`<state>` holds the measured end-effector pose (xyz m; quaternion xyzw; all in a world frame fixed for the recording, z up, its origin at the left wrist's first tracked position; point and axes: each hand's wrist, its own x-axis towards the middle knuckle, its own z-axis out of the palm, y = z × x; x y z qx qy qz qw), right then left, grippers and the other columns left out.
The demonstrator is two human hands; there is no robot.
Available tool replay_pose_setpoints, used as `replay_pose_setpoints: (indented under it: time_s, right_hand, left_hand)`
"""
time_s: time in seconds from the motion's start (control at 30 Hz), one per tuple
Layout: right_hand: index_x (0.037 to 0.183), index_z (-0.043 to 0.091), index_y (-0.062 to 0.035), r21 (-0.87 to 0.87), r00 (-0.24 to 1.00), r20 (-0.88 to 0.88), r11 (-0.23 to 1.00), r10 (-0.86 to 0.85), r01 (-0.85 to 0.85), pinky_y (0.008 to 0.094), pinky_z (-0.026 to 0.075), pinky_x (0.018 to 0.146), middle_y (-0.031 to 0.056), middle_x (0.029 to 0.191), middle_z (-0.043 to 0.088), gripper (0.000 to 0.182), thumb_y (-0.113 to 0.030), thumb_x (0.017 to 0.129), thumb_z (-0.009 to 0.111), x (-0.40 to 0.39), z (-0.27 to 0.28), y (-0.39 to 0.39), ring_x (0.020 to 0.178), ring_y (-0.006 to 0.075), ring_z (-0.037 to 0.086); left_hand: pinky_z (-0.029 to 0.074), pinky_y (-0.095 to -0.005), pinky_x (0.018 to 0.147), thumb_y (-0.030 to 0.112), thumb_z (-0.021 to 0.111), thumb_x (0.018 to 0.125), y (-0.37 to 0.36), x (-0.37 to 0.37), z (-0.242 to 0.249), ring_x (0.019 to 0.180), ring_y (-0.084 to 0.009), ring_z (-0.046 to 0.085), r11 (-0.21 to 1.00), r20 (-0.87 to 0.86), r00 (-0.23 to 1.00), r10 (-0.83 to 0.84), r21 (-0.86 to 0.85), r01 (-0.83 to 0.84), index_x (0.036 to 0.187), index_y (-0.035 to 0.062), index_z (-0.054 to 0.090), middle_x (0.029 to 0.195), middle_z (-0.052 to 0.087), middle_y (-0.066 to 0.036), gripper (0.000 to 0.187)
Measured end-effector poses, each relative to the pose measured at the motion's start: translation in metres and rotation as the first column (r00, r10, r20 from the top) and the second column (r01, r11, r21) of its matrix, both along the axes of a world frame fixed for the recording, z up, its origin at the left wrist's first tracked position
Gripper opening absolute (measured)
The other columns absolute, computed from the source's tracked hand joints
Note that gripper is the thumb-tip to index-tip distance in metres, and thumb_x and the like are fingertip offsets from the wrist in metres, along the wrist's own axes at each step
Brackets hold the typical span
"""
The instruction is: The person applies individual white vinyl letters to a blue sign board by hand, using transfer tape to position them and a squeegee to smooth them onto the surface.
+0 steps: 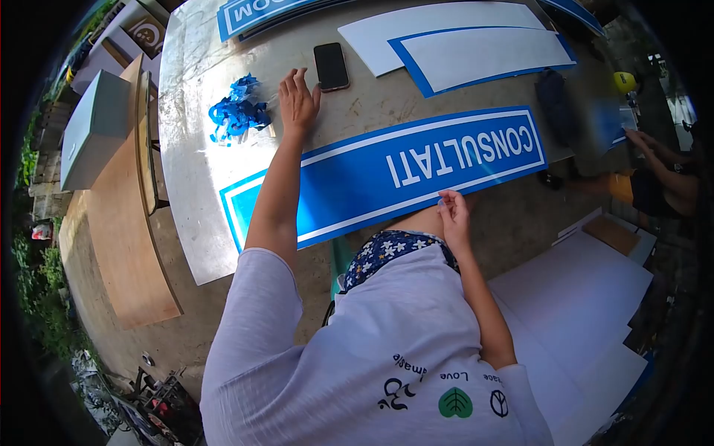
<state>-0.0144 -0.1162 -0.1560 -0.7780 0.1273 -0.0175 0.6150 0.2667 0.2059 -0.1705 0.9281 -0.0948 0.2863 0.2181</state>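
Note:
A long blue sign (342,193) with a white border and white letters lies in front of me on the metal table, its lettering upside down from my side. My left hand (299,104) reaches across it, open, fingers spread near the tabletop. It is between a black smartphone (331,66) and a pile of crumpled blue vinyl scraps (239,110). My right hand (455,219) is at the sign's near edge, fingers pinched together. A small pale bit shows at the fingertips, too small to name.
Blue-edged white panels (483,59) lie at the table's far right, and another blue sign (260,15) is stacked at the far edge. A plywood board (123,245) and grey box (95,130) stand left. White sheets (580,297) lie lower right. Another person (666,178) is at right.

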Motion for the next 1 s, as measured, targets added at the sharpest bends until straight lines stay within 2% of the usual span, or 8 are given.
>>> replay_pose_setpoints:
  time_s: [0.03, 0.1, 0.23, 0.33, 0.37, 0.47, 0.6, 1.0]
  right_hand:
    - [0.112, 0.057, -0.0022, -0.004, 1.000, -0.025, 1.000, 0.004, -0.004, 0.0215, 0.045, 0.076, 0.0028, 0.099, 0.055, 0.017, -0.007, 0.095, 0.056, 0.003, 0.008, 0.007, 0.081, 0.0084, 0.053]
    - [0.107, 0.059, -0.0040, -0.325, 0.993, 0.043, 0.942, 0.108, -0.088, 0.0253, 0.045, 0.074, 0.0051, 0.101, 0.054, 0.017, -0.003, 0.091, 0.058, 0.011, 0.025, 0.021, 0.081, 0.0132, 0.054]
    - [0.106, 0.061, -0.0049, -0.478, 0.957, 0.044, 0.847, 0.286, -0.231, 0.0311, 0.048, 0.076, 0.0077, 0.102, 0.055, 0.021, -0.005, 0.086, 0.066, 0.037, 0.033, 0.048, 0.084, 0.0197, 0.056]
    - [0.104, 0.061, -0.0044, -0.444, 0.935, 0.034, 0.843, 0.353, -0.303, 0.0323, 0.049, 0.073, 0.0076, 0.101, 0.055, 0.023, -0.004, 0.083, 0.069, 0.067, 0.028, 0.067, 0.082, 0.0204, 0.057]
    - [0.104, 0.061, -0.0044, -0.438, 0.931, 0.003, 0.837, 0.366, -0.328, 0.0323, 0.049, 0.073, 0.0076, 0.101, 0.055, 0.023, -0.004, 0.083, 0.069, 0.077, 0.027, 0.072, 0.082, 0.0204, 0.057]
    - [0.098, 0.063, -0.0040, -0.452, 0.921, 0.168, 0.858, 0.351, -0.244, 0.0297, 0.049, 0.061, 0.0072, 0.093, 0.057, 0.018, -0.001, 0.082, 0.070, 0.101, 0.012, 0.087, 0.069, 0.0190, 0.057]
    - [0.090, 0.064, -0.0042, -0.455, 0.953, 0.148, 0.873, 0.266, -0.173, 0.0273, 0.046, 0.052, 0.0067, 0.088, 0.057, 0.011, 0.001, 0.082, 0.070, 0.110, -0.001, 0.100, 0.066, 0.0163, 0.057]
    - [0.091, 0.070, -0.0026, -0.650, 0.885, 0.268, 0.749, 0.380, -0.125, 0.0300, 0.047, 0.057, 0.0066, 0.085, 0.056, 0.018, 0.002, 0.075, 0.075, 0.104, -0.014, 0.096, 0.069, 0.0198, 0.056]
  left_hand:
    - [0.034, -0.0467, 0.102, 0.025, 0.066, 0.084, 0.002, 0.003, -0.012, 0.121, -0.0355, 0.041, 1.000, 0.000, 1.000, -0.015, -0.008, 0.015, 0.130, 0.0095, 0.041, 0.127, 0.044, -0.016, 0.055]
    - [0.032, -0.0470, 0.104, 0.030, 0.064, 0.086, 0.005, 0.001, -0.030, 0.122, -0.0358, 0.039, 1.000, -0.037, 0.999, 0.002, 0.003, -0.002, 0.132, 0.0099, 0.039, 0.129, 0.042, -0.016, 0.056]
    - [0.025, -0.0463, 0.109, 0.038, 0.060, 0.088, 0.003, 0.005, -0.024, 0.123, -0.0342, 0.038, 0.998, -0.143, 0.988, 0.056, -0.003, -0.057, 0.135, 0.0118, 0.038, 0.130, 0.041, -0.015, 0.058]
    - [0.022, -0.0502, 0.110, 0.036, 0.059, 0.089, -0.001, 0.007, -0.017, 0.123, -0.0310, 0.039, 0.998, -0.119, 0.991, 0.063, 0.015, -0.062, 0.135, 0.0136, 0.039, 0.129, 0.043, -0.013, 0.056]
    - [0.023, -0.0508, 0.111, 0.035, 0.057, 0.090, -0.005, 0.003, -0.006, 0.124, -0.0356, 0.040, 0.996, -0.176, 0.980, 0.090, 0.036, -0.085, 0.139, 0.0105, 0.035, 0.134, 0.042, -0.018, 0.059]
    - [0.023, -0.0516, 0.113, 0.035, 0.055, 0.091, -0.005, 0.000, -0.005, 0.127, -0.0405, 0.040, 0.992, -0.270, 0.956, 0.118, 0.066, -0.104, 0.143, 0.0080, 0.029, 0.140, 0.039, -0.022, 0.064]
    - [0.022, -0.0535, 0.113, 0.038, 0.054, 0.091, -0.003, 0.002, -0.005, 0.130, -0.0402, 0.038, 0.990, -0.302, 0.945, 0.122, 0.100, -0.096, 0.145, 0.0092, 0.027, 0.143, 0.036, -0.021, 0.067]
    - [0.023, -0.0538, 0.111, 0.039, 0.056, 0.090, -0.006, 0.001, -0.006, 0.126, -0.0370, 0.041, 0.985, -0.262, 0.955, 0.138, 0.135, -0.106, 0.145, 0.0096, 0.028, 0.137, 0.041, -0.021, 0.068]
